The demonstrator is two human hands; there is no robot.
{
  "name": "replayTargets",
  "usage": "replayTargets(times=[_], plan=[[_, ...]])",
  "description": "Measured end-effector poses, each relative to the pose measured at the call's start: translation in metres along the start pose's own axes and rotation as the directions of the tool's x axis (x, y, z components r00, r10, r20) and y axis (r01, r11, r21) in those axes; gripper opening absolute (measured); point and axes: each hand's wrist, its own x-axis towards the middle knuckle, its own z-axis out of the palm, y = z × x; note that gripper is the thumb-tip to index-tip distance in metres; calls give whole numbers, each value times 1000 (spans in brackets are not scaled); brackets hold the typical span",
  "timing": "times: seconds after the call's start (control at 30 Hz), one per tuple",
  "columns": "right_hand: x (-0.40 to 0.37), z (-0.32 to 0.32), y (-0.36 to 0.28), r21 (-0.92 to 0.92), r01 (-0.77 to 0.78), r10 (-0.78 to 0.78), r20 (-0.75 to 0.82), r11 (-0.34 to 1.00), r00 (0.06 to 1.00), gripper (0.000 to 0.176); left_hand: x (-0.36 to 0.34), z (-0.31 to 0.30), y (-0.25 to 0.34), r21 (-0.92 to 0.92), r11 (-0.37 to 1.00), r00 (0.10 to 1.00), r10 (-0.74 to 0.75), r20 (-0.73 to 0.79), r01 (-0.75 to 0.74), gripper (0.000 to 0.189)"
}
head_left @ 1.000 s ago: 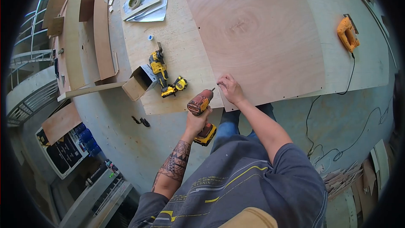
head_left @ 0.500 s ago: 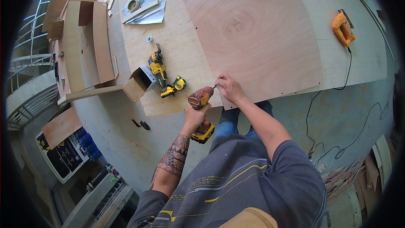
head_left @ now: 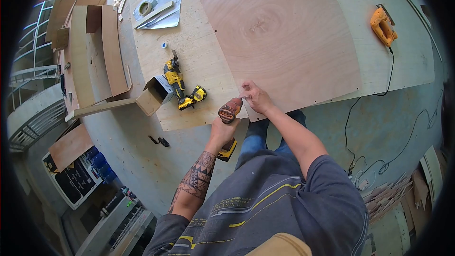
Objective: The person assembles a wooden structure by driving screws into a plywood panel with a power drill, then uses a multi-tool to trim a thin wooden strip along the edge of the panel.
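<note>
My left hand point(head_left: 222, 132) is wrapped round the handle of a red-and-black cordless drill point(head_left: 230, 110) with a yellow battery point(head_left: 227, 150) at its base. The drill's nose points up and right toward the fingertips of my right hand point(head_left: 256, 98). Those fingers are pinched together at the near left corner of a thin reddish plywood sheet point(head_left: 289, 42). Whatever they hold at the drill's tip is too small to make out. Beneath this sheet lies a paler plywood sheet point(head_left: 208, 66), showing on both sides.
A yellow-and-black oscillating multi-tool point(head_left: 174, 78) and a yellow tape measure point(head_left: 199, 93) lie left of the drill, beside an open cardboard box point(head_left: 152, 96). An orange jigsaw point(head_left: 383, 26) sits at the far right, its cord trailing to the floor. A tape roll point(head_left: 145, 8) rests on papers.
The drill has tilted more upright and its nose has come closer to my right fingertips. Less of its battery shows now. My right hand stays at the sheet's corner.
</note>
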Motion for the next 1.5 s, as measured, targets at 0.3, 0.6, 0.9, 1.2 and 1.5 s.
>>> replayTargets(times=[0.3, 0.6, 0.9, 1.2, 1.5], plan=[[1, 1, 8, 27, 50, -50, -4, 998, 999, 30, 3, 10, -5, 111, 993, 999, 52, -9, -51, 56], [2, -8, 5, 133, -69, 95, -199, 989, 975, 29, 0, 8, 4, 53, 998, 998, 40, -41, -38, 61], [-14, -40, 29, -84, -135, 91, -399, 987, 912, 26, 8, 17, -3, 68, 993, 993, 102, -53, -98, 62], [-18, -36, 43, -256, 0, -91, -344, 967, 934, 34, 26, 36, -14, -38, 997, 997, -75, -31, 74, 60], [-16, -31, 43, -366, -6, -125, -333, 931, 935, 36, 24, 25, -1, -175, 958, 973, -229, 22, 229, 30]])
